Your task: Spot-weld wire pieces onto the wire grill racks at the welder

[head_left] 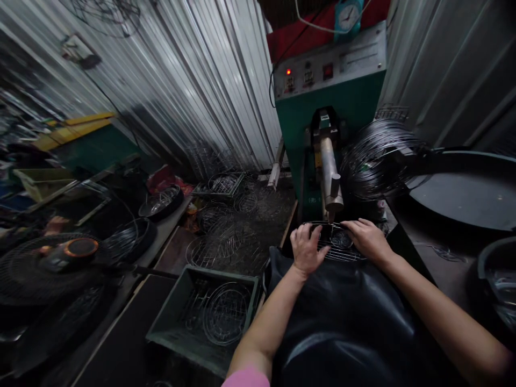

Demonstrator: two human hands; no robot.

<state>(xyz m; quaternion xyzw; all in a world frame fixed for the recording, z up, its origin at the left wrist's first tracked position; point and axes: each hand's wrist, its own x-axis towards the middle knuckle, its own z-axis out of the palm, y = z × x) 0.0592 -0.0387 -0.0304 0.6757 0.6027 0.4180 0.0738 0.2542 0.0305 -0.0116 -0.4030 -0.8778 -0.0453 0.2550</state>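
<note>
A round wire rack [342, 253] with parallel bars lies in front of the welding machine [331, 91], beneath its metal electrode arm [331, 177]. My left hand [307, 248] holds the rack at its left side, fingers curled over the far rim and thumb out across the bars. At the rack's right side, my right hand [368, 240] grips the rim with its fingertips; the underside of that grip is hidden. The electrode tip comes down between my hands at the rack's far edge. A black apron [346, 322] covers my lap just below the rack.
Left of my lap stands a green crate [165, 322] holding wire rounds. Loose wire racks [226, 236] cover the floor beyond it. A wire bundle [379, 156] and a big round pan [467, 193] are on the right. A fan [52, 263] lies far left.
</note>
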